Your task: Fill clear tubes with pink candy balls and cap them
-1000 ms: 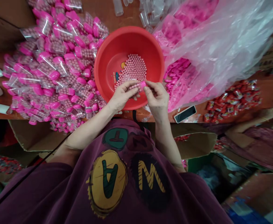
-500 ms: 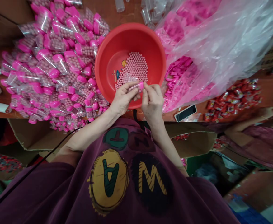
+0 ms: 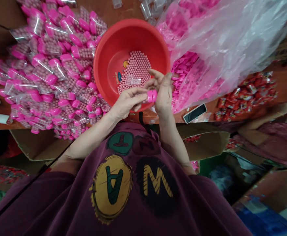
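Note:
My left hand [image 3: 126, 102] is closed around a small bottle with a bright pink cap [image 3: 151, 96], over the near rim of a red plastic basin [image 3: 103, 77]. The bottle's body is mostly hidden by my fingers. My right hand [image 3: 164, 92] is open, its fingers spread and its palm against or just beside the cap end; whether they touch I cannot tell. In the basin lies a heap of small pink beads [image 3: 138, 64], with a clear plastic container [image 3: 134, 80] among them.
Left of the basin is a large pile of bead-filled clear bottles [image 3: 60, 70] with pink caps. To the right, a plastic bag [image 3: 222, 49] covers pink parts [image 3: 186, 65]. A phone [image 3: 194, 113] and red wrapped pieces [image 3: 246, 95] lie farther right, near another person's arm [image 3: 263, 119].
My right hand has gone from pinching at the cap to open fingers with the palm beside the cap end. The capped bottle has turned and come slightly nearer. The whole view has shifted a little.

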`<state>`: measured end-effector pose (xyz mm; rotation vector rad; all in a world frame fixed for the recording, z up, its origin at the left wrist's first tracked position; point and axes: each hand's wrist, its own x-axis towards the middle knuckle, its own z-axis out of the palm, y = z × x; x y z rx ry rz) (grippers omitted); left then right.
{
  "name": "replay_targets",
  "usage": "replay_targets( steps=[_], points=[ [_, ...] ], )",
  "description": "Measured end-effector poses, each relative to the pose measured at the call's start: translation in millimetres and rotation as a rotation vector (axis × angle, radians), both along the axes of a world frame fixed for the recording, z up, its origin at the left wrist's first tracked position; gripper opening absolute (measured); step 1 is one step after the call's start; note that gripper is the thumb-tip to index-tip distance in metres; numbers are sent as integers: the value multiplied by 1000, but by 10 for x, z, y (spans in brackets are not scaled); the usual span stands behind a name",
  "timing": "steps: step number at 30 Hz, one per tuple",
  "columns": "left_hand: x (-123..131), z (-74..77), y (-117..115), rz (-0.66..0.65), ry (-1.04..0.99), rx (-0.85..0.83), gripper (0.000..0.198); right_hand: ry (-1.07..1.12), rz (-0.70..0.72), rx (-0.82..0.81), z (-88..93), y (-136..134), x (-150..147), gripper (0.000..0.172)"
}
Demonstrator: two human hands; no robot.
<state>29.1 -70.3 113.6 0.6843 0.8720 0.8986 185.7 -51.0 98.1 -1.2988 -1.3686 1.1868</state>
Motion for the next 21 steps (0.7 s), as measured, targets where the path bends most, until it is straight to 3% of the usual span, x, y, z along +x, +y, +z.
replay_targets(
  steps=[4, 7, 10, 13, 17, 21],
  points=[
    [141, -35, 50, 163, 178, 119, 44, 347, -82, -227, -104, 46, -287, 90],
    [187, -60, 103, 241, 268, 222, 54, 411, -83, -219, 76, -53, -436, 78],
    [135, -23, 123, 255, 320, 325, 57, 459, -15, -154, 323, -168, -504, 61],
    [59, 40, 113, 257, 382, 417, 57, 436, -26, -145, 441, -219, -552, 54],
    [46, 16, 59, 312, 474, 464, 54, 437, -145, -211, 333, -200, -617, 46],
    [55, -181, 14, 354, 661, 529, 53, 606, -175, -263, 156, -172, -652, 43]
  ],
)
